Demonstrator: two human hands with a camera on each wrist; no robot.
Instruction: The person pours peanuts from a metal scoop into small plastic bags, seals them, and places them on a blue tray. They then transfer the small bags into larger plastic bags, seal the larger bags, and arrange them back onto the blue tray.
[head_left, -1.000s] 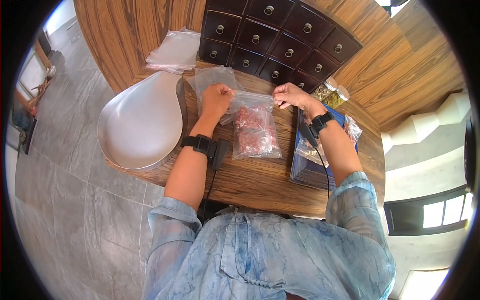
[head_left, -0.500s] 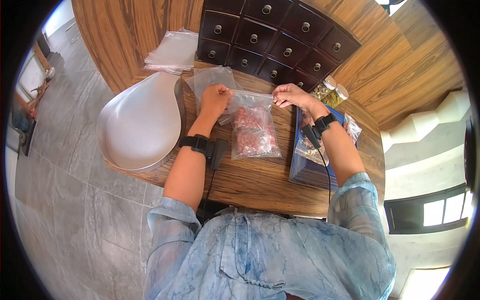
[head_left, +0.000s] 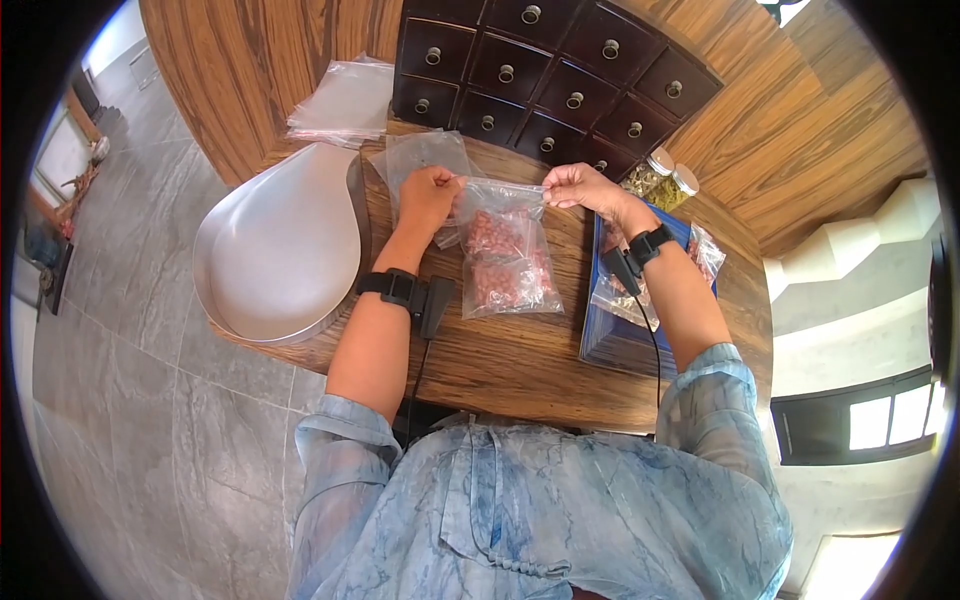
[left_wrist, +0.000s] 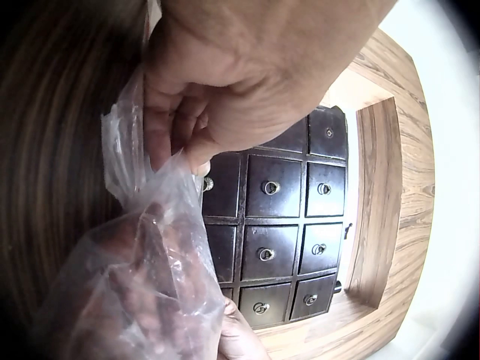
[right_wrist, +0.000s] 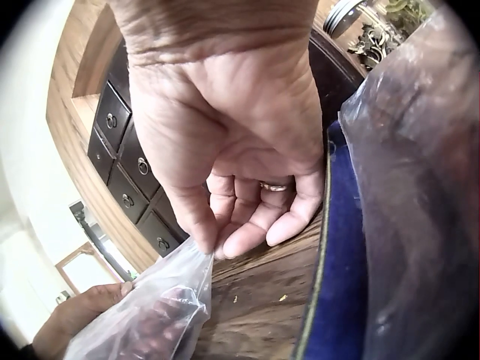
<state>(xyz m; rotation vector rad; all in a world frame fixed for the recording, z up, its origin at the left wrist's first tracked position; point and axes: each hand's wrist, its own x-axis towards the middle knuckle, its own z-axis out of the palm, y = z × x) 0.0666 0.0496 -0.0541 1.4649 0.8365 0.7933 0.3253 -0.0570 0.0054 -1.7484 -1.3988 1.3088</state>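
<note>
A clear zip bag (head_left: 508, 262) of small red pieces lies on the wooden table, its top edge stretched between both hands. The left hand (head_left: 428, 203) pinches the top left corner; in the left wrist view the left hand (left_wrist: 240, 75) has its fingers curled on the plastic of the bag (left_wrist: 142, 277). At the top right corner, the right hand (head_left: 585, 190) pinches with thumb and forefinger. The right wrist view shows the right hand (right_wrist: 232, 142) with a ring, its thumb and fingertip on the corner of the bag (right_wrist: 161, 307), other fingers loosely curled.
Left of the bag stands a metal drop-shaped tray (head_left: 285, 250). Empty clear bags (head_left: 345, 98) lie behind it, another (head_left: 425, 155) beside the left hand. A dark drawer cabinet (head_left: 545, 80) stands behind. To the right are two jars (head_left: 672, 185) and a blue stack (head_left: 620, 345) bearing filled bags.
Both hands keep their grip on the bag's top corners. The right hand's fingers have drawn slightly closer together, and the view has shifted a little.
</note>
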